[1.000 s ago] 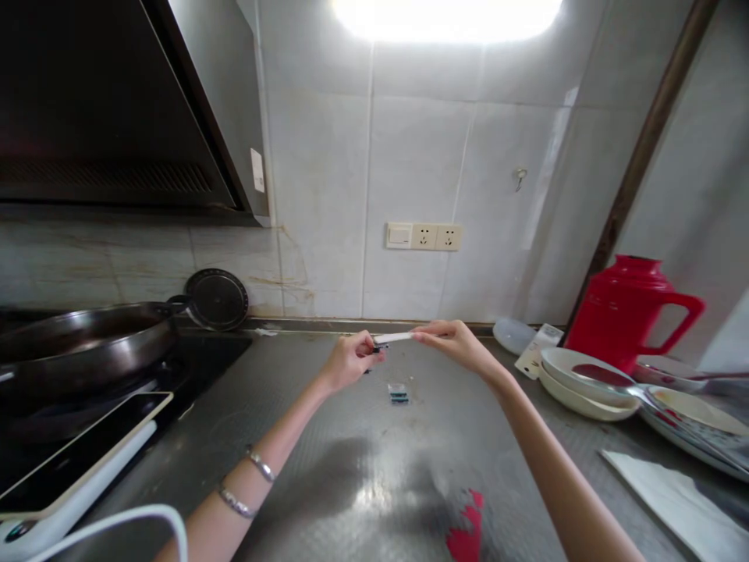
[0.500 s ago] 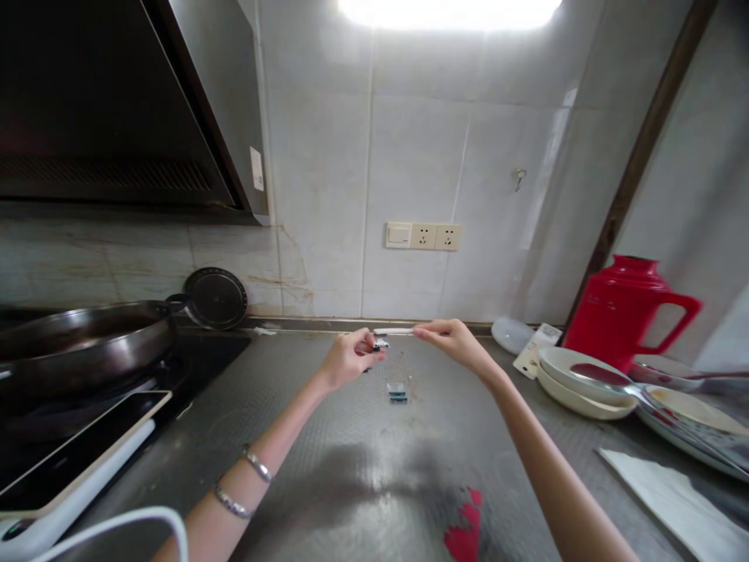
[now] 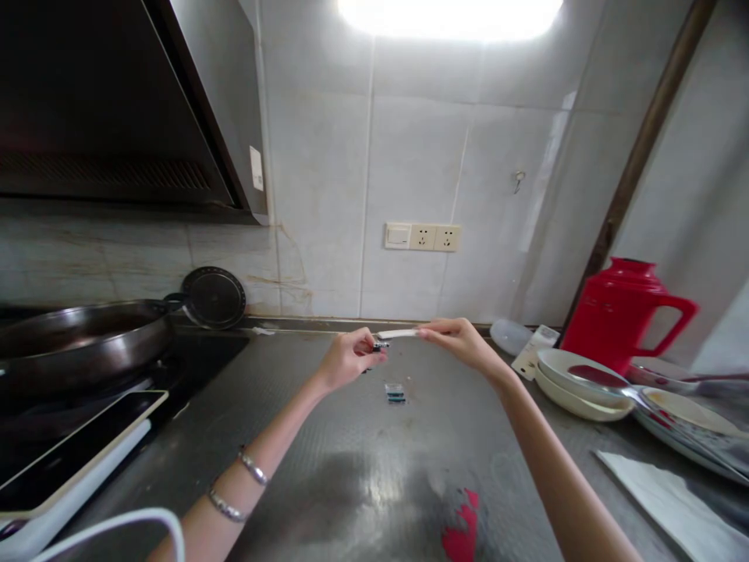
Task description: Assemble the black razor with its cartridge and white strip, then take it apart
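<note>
Near the back of the metal counter (image 3: 328,484), my left hand (image 3: 346,361) is closed in a pinch on a small dark-and-silver piece (image 3: 381,346), too small to name. My right hand (image 3: 453,339) pinches the right end of a thin white stick (image 3: 399,333), which lies level. The stick's left end is just above the small piece; whether they touch cannot be made out. Below the hands, a small clear packet with dark teal strips (image 3: 395,394) lies on the counter. Something small and dark shows under my left fingers.
A pan (image 3: 87,336) and a tablet-like device (image 3: 76,445) with a white cable (image 3: 134,515) are at left. At right stand a red thermos (image 3: 612,316), stacked bowls (image 3: 579,398), plates and a white cloth (image 3: 672,499). Wall sockets (image 3: 434,237) are behind.
The white stick's right end and my right hand have shifted slightly right, and the stick tilts a little differently. My left hand keeps its pinch in nearly the same place.
</note>
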`<state>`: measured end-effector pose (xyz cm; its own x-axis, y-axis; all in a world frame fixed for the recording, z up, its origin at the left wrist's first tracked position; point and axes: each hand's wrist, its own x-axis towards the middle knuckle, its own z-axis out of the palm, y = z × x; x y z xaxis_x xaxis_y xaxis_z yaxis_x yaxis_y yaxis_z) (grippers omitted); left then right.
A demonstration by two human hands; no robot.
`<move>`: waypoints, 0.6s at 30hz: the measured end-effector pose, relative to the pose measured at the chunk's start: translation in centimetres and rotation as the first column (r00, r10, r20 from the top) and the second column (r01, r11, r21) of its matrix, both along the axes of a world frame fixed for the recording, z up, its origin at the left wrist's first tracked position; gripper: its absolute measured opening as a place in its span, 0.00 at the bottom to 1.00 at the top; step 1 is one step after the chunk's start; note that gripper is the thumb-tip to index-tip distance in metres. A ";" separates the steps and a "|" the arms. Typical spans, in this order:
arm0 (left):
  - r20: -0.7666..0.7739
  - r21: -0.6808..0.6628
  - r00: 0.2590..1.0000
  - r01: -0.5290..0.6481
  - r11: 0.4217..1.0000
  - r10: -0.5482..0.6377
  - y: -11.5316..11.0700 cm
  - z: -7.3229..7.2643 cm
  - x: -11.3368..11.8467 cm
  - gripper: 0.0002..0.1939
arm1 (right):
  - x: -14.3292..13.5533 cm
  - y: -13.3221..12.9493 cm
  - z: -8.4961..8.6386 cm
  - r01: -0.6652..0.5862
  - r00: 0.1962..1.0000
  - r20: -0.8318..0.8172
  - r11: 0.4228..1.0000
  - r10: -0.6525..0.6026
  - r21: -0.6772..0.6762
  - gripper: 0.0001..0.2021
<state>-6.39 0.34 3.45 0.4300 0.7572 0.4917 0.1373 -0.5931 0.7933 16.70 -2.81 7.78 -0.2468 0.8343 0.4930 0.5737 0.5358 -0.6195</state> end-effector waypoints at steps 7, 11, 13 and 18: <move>-0.008 -0.001 1.000 0.005 1.000 -0.005 -0.1 0.1 -0.1 0.13 | 0.2 0.3 -0.3 0.066 0.998 -0.007 0.998 -0.066 0.008 0.22; -0.020 -0.003 1.000 0.020 1.000 -0.020 0.1 -0.1 -0.1 0.13 | 0.3 0.3 -0.2 0.034 0.999 -0.005 0.999 -0.034 0.033 0.21; -0.015 -0.024 0.999 0.045 0.999 -0.045 0.1 -0.1 0.0 0.13 | 0.4 0.4 -0.4 0.023 1.000 0.009 0.999 -0.024 0.043 0.21; 0.017 -0.076 0.997 0.073 0.994 -0.072 -0.3 0.2 0.1 0.13 | 0.8 1.4 -1.4 0.076 0.997 0.023 0.996 -0.077 0.035 0.21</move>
<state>-6.32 0.09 3.64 0.4783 0.7598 0.4404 0.0842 -0.5389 0.8382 17.52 -1.45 6.39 -0.1950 0.8342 0.5158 0.6283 0.5101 -0.5874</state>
